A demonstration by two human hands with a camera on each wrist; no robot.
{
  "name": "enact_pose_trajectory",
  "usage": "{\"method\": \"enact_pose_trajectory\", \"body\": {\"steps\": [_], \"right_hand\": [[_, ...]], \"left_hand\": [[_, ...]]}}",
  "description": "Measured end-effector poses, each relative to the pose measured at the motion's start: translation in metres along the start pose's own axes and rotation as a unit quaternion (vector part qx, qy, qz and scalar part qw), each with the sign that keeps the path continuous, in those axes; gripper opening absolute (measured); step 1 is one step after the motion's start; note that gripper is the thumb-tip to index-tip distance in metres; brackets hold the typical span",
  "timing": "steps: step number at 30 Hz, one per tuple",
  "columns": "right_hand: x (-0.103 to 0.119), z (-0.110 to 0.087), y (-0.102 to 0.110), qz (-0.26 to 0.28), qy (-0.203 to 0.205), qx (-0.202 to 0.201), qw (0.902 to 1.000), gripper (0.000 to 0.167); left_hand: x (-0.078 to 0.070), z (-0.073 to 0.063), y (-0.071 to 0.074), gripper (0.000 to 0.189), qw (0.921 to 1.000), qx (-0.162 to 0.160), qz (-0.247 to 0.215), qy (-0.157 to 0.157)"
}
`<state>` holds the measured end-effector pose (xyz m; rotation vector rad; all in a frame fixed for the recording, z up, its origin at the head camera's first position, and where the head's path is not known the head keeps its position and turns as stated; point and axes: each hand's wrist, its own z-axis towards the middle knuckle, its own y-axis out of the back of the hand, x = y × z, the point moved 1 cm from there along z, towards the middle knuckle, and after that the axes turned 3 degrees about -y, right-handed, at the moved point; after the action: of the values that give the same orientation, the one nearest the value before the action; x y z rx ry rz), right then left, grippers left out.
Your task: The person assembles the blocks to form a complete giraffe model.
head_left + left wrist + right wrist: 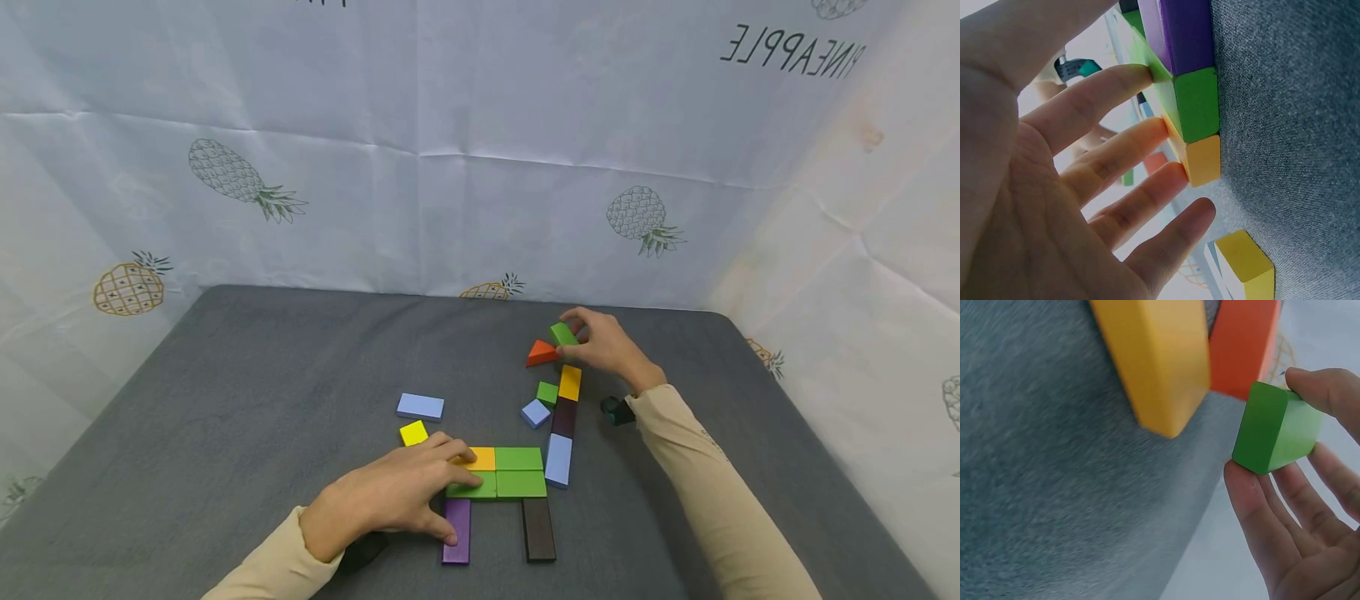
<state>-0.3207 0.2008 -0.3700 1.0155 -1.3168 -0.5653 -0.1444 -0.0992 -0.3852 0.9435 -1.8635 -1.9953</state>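
Note:
Between thumb and fingers, my right hand (606,343) pinches a green block (1279,428) near the far end of a column of blocks. Just beside it lies an orange-red triangular block (542,353), and an orange-yellow block (570,382) tops the column toward me. My left hand (397,487) rests with spread fingers on a flat rectangle of blocks. Its fingertips touch an orange block (1204,164) and a green block (1197,103), while the thumb lies at a purple block (457,542). Two more green blocks (519,459) fill the rectangle's right side.
Below the rectangle's right end extends a dark brown block (538,530). The column continues with another dark block (564,418) and a light blue block (558,460). Loose nearby lie a small green block (547,393), a blue cube (536,413), a blue block (421,407) and a yellow block (413,432).

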Motion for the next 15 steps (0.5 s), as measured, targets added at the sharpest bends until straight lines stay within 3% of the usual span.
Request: {"method": "enact_pose_trajectory", "body": {"steps": [15], "right_hand": [[-0.026,0.002,-0.004,-0.008,-0.042,-0.014,0.999,0.058]], "left_hand": [[0.0,0.0,0.001,0.058,0.9999,0.01,-0.013,0.004]]}}
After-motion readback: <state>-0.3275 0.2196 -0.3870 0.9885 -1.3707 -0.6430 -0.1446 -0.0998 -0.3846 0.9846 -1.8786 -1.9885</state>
